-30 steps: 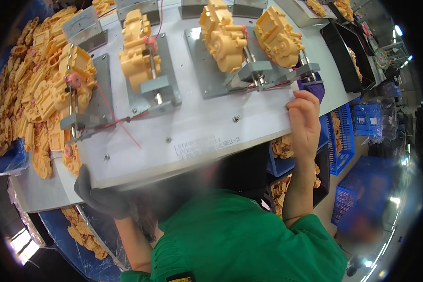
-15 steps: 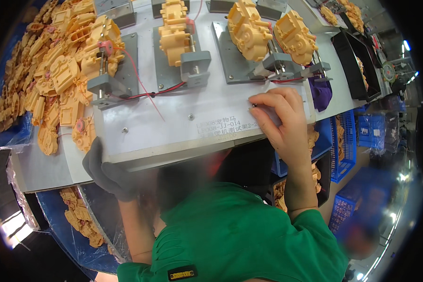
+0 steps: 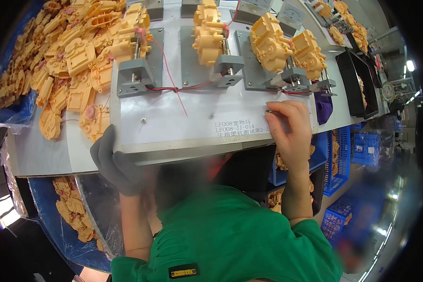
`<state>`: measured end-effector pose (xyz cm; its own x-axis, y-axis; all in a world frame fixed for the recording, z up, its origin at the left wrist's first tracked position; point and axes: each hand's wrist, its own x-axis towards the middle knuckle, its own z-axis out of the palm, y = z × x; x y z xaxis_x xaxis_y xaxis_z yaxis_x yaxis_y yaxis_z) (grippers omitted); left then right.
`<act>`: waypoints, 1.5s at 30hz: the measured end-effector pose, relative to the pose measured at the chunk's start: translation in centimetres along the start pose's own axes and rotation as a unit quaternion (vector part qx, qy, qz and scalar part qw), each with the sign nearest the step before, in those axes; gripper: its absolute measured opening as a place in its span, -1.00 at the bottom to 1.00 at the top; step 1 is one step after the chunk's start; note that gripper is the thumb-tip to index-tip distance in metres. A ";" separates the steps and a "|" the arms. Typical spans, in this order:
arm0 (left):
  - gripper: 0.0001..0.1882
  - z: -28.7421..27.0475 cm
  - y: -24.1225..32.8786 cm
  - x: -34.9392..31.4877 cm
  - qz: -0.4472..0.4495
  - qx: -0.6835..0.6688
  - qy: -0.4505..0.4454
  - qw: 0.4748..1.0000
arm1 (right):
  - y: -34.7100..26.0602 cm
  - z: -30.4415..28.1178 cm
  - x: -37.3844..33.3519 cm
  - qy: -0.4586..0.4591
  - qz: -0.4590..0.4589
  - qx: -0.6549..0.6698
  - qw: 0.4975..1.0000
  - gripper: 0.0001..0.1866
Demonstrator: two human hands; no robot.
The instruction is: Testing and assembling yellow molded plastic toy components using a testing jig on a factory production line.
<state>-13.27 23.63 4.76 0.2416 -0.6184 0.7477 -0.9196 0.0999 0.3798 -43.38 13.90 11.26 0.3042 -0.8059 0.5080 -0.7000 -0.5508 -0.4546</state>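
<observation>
My left hand (image 3: 113, 162), in a grey glove, rests at the front left corner of the white board (image 3: 174, 127), fingers apart and nothing visible in them. My bare right hand (image 3: 292, 129) is over the board's front right part, thumb and forefinger pinched about a small dark piece (image 3: 268, 111) at the board's surface. On the board stand several grey metal fixtures (image 3: 228, 66) carrying yellow plastic housings (image 3: 208, 40). Red and black wires (image 3: 192, 87) run between the fixtures, and one loose red wire hangs toward the front.
A large heap of yellow plastic parts (image 3: 75, 61) lies at the left on blue sheeting. To the right are a black tray (image 3: 357, 84), a purple cloth (image 3: 323, 107) and blue crates (image 3: 333, 164). Below the table's left edge, a lined bin (image 3: 56, 225) holds more yellow parts.
The view has shifted, so the board and fixtures appear farther right and slightly lower. Both hands keep nearly the same places on the board, the right fingertips still at the small dark piece.
</observation>
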 end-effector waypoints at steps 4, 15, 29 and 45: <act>-0.56 -0.1 0.1 0.1 -0.070 -0.041 -0.013 0.997 | -1.3 0.0 0.3 0.015 0.003 0.060 0.998 -0.76; -0.55 0.0 -0.8 -0.4 -0.091 -0.098 0.007 0.991 | -5.7 3.6 2.8 -0.130 -0.046 0.083 0.987 -0.77; -0.62 -0.7 -1.2 -0.3 -0.008 -0.010 -0.012 1.000 | -5.6 4.2 2.1 -0.117 -0.023 0.077 0.990 -0.83; -0.63 -2.8 1.0 3.7 -0.034 -0.080 -0.031 0.996 | -5.8 4.5 1.9 -0.050 -0.014 0.111 0.992 -0.75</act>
<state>-12.38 23.63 9.43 0.2773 -0.6740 0.6847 -0.8398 0.1762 0.5135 -35.83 14.54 11.56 0.3925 -0.8008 0.4524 -0.5335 -0.5989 -0.5973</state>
